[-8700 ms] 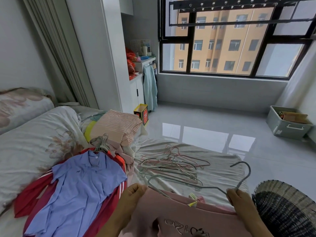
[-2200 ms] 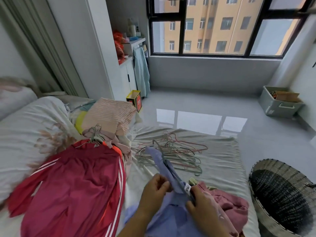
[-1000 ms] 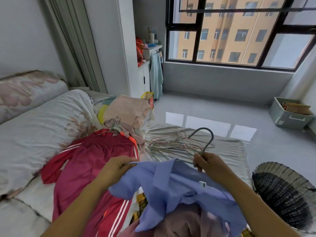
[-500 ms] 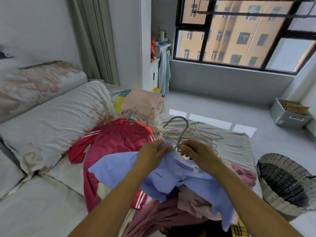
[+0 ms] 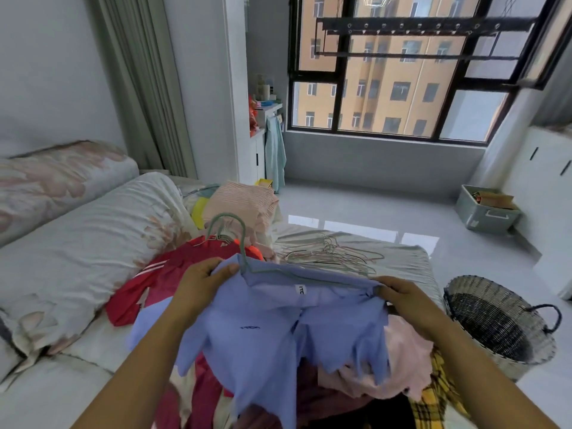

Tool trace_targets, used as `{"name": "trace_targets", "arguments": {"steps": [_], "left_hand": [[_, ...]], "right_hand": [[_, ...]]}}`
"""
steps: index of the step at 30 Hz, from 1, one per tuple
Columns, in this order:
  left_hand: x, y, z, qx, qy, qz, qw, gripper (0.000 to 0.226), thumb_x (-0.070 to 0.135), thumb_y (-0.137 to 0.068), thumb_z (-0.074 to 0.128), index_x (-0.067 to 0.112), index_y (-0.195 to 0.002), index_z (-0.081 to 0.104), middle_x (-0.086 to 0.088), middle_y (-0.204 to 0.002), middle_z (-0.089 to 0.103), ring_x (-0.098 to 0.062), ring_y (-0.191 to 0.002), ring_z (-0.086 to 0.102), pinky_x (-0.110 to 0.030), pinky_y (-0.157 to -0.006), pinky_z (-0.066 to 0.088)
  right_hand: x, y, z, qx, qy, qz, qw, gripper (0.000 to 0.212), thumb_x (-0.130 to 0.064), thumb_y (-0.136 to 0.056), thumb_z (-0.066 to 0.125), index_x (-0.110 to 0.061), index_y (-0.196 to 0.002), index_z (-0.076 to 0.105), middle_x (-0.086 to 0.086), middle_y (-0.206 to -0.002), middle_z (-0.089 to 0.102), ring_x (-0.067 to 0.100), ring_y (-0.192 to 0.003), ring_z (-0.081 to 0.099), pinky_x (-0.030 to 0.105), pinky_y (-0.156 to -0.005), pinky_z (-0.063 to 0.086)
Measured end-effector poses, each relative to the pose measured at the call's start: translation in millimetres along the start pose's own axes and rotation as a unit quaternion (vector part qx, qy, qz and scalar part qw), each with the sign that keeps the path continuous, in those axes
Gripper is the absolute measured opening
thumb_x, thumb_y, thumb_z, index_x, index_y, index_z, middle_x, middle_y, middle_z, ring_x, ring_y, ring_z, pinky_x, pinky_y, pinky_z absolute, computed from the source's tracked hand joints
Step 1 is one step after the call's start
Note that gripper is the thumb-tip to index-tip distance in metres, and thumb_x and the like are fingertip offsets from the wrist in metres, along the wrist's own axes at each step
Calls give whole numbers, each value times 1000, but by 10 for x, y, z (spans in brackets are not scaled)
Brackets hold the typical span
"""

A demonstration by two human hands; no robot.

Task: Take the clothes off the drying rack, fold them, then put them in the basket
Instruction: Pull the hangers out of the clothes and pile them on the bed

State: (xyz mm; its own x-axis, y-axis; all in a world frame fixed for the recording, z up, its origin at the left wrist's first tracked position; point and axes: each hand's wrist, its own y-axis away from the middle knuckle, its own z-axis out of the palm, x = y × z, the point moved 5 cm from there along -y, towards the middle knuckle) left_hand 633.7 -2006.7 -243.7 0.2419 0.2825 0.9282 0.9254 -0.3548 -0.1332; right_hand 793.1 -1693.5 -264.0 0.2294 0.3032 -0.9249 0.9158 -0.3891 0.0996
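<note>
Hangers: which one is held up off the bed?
The grey-green hanger inside the blue shirt, which the left hand and right hand grip; the other hangers lie on the bed.

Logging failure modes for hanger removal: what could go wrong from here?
1. The hanger sits inside the blue shirt, gripped at both shoulders by the left hand and right hand; a tug may snag the collar.
2. The shirt hangs over the pink garment, which might lift with it.

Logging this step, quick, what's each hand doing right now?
Left hand: closed, gripping the blue shirt beside the hanger hook.
Right hand: closed, gripping the shirt's other shoulder.
</note>
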Motion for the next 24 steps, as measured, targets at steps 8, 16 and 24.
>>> {"name": "trace_targets", "arguments": {"steps": [8, 16, 24], "left_hand": [[-58, 21, 69, 0, 61, -28, 998, 37, 21, -88, 61, -13, -74, 52, -15, -71, 49, -22, -63, 39, -32, -56, 30], [78, 27, 341, -57, -3, 16, 998, 16, 14, -86, 64, 21, -71, 63, 9, -54, 56, -2, -49, 44, -23, -54, 36], [233, -18, 390, -71, 4, 45, 996, 34, 12, -90, 59, 29, -61, 60, 12, -46, 48, -2, -45, 37, -13, -46, 30]], "right_hand": [[-104, -272, -23, 106, 213, 23, 971, 13, -4, -88, 47, -8, -82, 58, 12, -83, 59, 26, -78, 53, 33, -69, 39], [62, -184, -265, 149, -33, 65, 986, 18, 2, -90, 52, 5, -76, 63, 15, -72, 57, 22, -61, 45, 23, -47, 40], [103, -200, -511, 124, 228, 37, 965, 21, -16, -86, 64, -19, -67, 56, -3, -65, 54, 15, -65, 48, 23, -53, 33]]}}
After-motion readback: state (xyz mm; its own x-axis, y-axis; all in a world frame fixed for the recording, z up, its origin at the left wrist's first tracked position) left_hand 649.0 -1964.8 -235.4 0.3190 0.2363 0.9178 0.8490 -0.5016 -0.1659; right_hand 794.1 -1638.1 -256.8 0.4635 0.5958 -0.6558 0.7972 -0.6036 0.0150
